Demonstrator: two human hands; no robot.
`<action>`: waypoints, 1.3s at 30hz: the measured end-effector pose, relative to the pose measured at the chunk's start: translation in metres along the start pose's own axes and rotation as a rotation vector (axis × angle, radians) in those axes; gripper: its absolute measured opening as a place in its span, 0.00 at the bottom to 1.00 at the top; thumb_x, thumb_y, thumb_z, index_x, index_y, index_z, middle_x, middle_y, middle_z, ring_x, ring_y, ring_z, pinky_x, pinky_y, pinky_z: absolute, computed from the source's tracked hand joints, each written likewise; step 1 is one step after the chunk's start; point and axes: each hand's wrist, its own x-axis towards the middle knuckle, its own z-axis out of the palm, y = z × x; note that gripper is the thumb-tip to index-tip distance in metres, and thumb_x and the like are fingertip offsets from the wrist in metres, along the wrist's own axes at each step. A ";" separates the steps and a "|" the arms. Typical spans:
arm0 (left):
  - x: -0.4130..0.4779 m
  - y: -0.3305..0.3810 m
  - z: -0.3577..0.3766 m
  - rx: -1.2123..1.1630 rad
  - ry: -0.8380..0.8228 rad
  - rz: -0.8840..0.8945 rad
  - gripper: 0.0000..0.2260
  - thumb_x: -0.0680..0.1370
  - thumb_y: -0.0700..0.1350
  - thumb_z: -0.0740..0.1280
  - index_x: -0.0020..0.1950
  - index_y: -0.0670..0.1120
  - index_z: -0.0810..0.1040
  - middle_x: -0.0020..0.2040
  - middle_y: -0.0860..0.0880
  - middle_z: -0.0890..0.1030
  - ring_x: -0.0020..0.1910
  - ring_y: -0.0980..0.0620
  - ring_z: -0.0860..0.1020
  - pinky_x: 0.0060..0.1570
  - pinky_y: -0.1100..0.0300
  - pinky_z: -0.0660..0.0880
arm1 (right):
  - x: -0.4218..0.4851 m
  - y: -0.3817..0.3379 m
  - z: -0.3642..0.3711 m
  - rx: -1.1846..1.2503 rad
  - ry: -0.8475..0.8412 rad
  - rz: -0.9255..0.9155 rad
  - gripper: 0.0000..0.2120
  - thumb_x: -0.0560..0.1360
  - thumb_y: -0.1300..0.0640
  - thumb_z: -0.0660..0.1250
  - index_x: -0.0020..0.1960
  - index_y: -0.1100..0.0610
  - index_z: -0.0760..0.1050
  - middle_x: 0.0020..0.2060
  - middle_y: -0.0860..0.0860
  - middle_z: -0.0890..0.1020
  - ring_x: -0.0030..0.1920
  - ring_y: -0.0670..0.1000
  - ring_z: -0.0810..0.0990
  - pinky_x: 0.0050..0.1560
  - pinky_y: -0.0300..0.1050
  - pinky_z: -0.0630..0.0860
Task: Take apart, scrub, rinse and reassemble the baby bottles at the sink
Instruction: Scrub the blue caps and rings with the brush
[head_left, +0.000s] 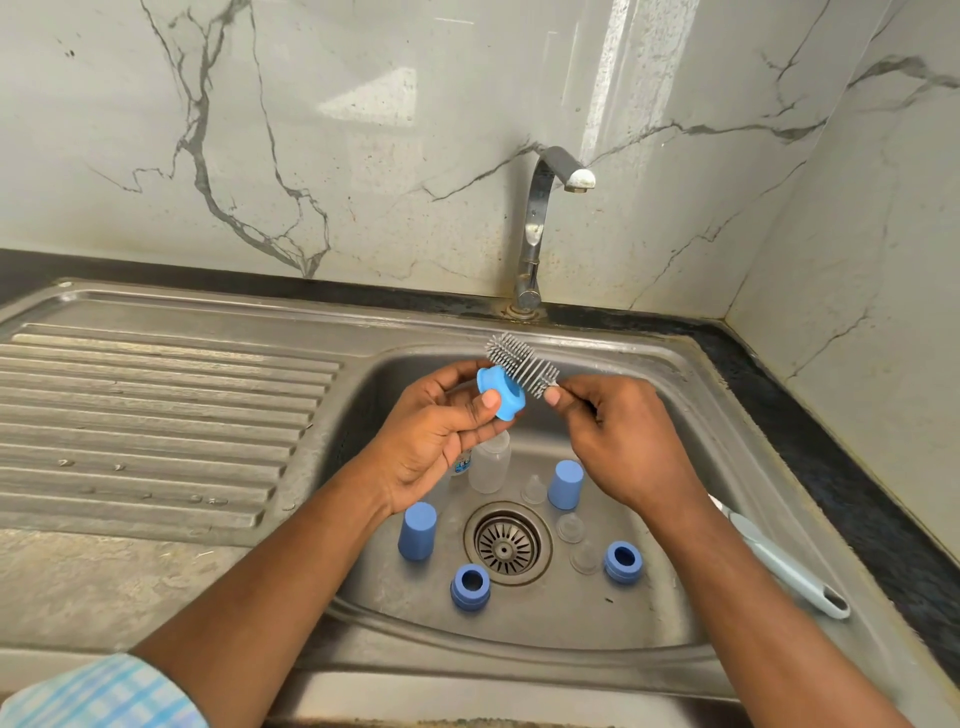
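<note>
Over the steel sink (691, 395), my left hand (441, 431) pinches a blue screw ring (501, 392) between thumb and fingers. My right hand (618, 436) grips the short handle of a grey bristle brush (519, 364), whose bristles lie against the ring's rim. Down in the basin stand a clear bottle (489, 465), partly hidden by my left hand, two blue caps (417, 531) (565, 484) and two more blue rings (470, 587) (622, 562). Three clear teats (570, 527) lie near the drain (507, 543).
The tap (540, 218) stands behind the basin with no water running. A pale long-handled tool (789, 564) lies on the sink's right rim. A ribbed draining board (156, 415) stretches to the left. Marble walls close the back and right side.
</note>
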 end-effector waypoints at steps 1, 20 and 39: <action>0.002 0.002 -0.002 -0.027 0.038 0.017 0.22 0.70 0.37 0.69 0.64 0.39 0.75 0.56 0.42 0.83 0.54 0.45 0.83 0.52 0.56 0.81 | 0.000 -0.001 0.001 0.009 -0.018 -0.013 0.17 0.81 0.51 0.64 0.33 0.47 0.70 0.21 0.45 0.67 0.24 0.47 0.65 0.27 0.43 0.60; 0.000 0.002 0.000 -0.325 -0.091 -0.017 0.22 0.64 0.41 0.76 0.57 0.39 0.82 0.57 0.39 0.83 0.55 0.43 0.83 0.49 0.57 0.82 | 0.002 0.000 -0.001 -0.004 0.036 0.015 0.16 0.81 0.51 0.64 0.35 0.49 0.71 0.22 0.47 0.68 0.24 0.47 0.65 0.28 0.42 0.61; -0.003 0.006 0.008 -0.231 -0.015 -0.044 0.17 0.73 0.41 0.65 0.61 0.38 0.76 0.54 0.41 0.84 0.51 0.45 0.84 0.54 0.55 0.81 | 0.002 -0.002 0.002 -0.058 0.036 0.074 0.15 0.81 0.50 0.63 0.36 0.48 0.70 0.24 0.46 0.70 0.26 0.47 0.68 0.31 0.43 0.62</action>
